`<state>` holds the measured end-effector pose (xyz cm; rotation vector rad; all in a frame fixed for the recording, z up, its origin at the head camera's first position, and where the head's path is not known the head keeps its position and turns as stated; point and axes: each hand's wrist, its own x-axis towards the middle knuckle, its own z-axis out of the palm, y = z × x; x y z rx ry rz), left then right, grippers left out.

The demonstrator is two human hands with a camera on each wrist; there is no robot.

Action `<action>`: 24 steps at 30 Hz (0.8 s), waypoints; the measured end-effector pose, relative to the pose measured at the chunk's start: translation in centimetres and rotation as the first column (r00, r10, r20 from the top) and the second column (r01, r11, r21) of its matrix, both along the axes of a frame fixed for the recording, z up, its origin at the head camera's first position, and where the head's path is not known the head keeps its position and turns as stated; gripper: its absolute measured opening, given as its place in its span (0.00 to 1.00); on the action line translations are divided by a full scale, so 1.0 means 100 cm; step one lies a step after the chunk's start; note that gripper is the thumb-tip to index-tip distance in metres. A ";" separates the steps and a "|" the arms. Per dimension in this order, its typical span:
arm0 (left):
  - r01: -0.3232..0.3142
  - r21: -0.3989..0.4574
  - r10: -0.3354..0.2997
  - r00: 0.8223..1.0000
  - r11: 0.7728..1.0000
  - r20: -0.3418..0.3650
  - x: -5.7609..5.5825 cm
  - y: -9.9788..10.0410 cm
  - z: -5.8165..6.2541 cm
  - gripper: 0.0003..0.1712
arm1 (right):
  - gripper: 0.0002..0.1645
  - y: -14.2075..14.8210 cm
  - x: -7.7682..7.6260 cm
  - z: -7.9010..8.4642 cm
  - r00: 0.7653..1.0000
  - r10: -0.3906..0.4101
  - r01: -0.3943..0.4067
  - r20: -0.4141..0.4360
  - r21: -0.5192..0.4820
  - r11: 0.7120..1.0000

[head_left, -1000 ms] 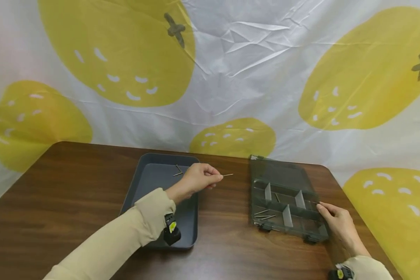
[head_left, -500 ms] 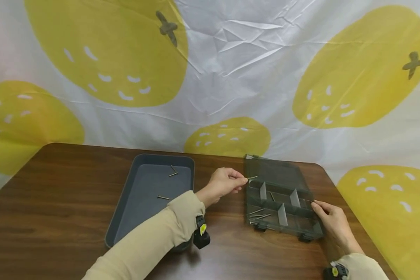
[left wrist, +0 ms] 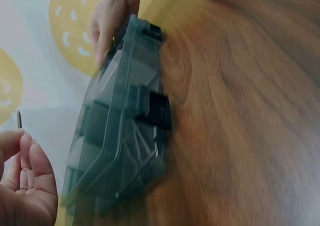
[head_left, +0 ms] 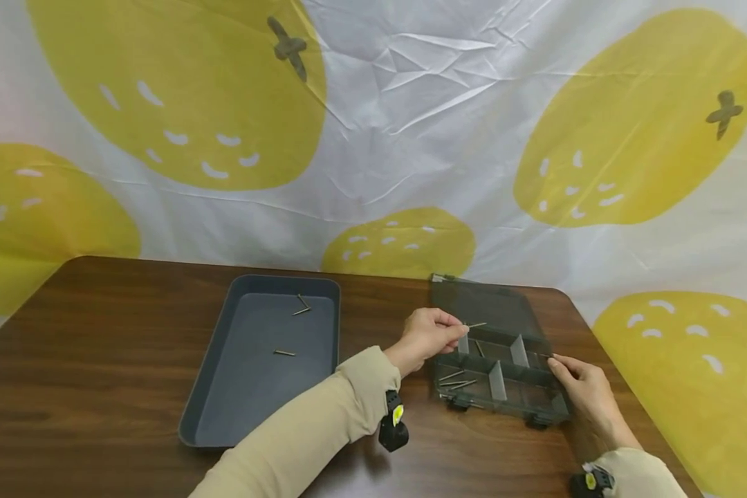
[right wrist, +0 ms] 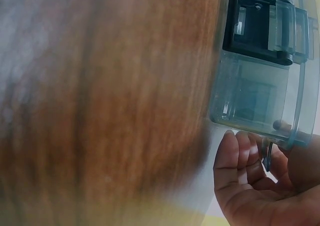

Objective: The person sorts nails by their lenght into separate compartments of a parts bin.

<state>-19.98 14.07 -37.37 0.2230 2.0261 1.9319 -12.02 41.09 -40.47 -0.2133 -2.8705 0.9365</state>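
My left hand (head_left: 428, 339) pinches a thin brass-coloured screw (head_left: 476, 324) between thumb and fingertips, over the back-left compartments of a smoky clear compartment box (head_left: 493, 407). In the left wrist view the threaded, pointed end of the screw (left wrist: 19, 120) sticks out past the fingers. The box's lid (head_left: 488, 304) is folded back. Several screws (head_left: 457, 380) lie in its front-left compartment, and one more screw (head_left: 479, 348) lies in a back compartment. On the box's right side, my right hand (head_left: 588, 394) grips the wall, thumb at the top edge.
A dark grey tray (head_left: 243, 394) with three screws in it stands on the left of the wooden table (head_left: 99, 360). White dividers (head_left: 496, 382) split the box. Black latches (head_left: 538, 420) are on its front. A lemon-print cloth (head_left: 373, 173) hangs behind the table.
My left hand has carried the screw rightward, from beside the tray to above the box. My right hand keeps its hold on the box's side. The head view has shifted slightly.
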 end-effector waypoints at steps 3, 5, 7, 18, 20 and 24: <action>0.004 -0.003 -0.004 1.000 1.000 0.011 0.003 0.007 -0.002 0.07 | 0.29 -0.001 0.000 0.000 1.000 -0.008 0.008 0.008 -0.009 1.000; 0.000 -0.003 0.000 1.000 1.000 0.017 0.005 0.012 -0.003 0.07 | 0.30 -0.001 0.001 0.000 1.000 -0.012 0.013 0.022 -0.026 1.000; -0.008 -0.002 0.008 1.000 1.000 0.024 0.006 0.015 -0.005 0.07 | 0.31 -0.001 0.000 0.000 0.999 -0.013 0.014 0.034 -0.038 0.999; -0.054 0.003 0.054 0.997 0.999 0.048 0.007 0.027 -0.010 0.06 | 0.30 0.000 -0.001 0.001 1.000 -0.015 0.015 0.007 -0.038 0.999; -0.061 0.007 0.061 0.997 0.998 0.052 0.006 0.029 -0.010 0.06 | 0.30 0.000 -0.001 0.000 1.000 -0.013 0.013 0.009 -0.029 0.999; -0.075 0.017 0.074 0.996 0.997 0.056 0.005 0.032 -0.010 0.05 | 0.30 0.002 0.000 -0.002 1.000 -0.010 0.011 0.014 -0.019 1.000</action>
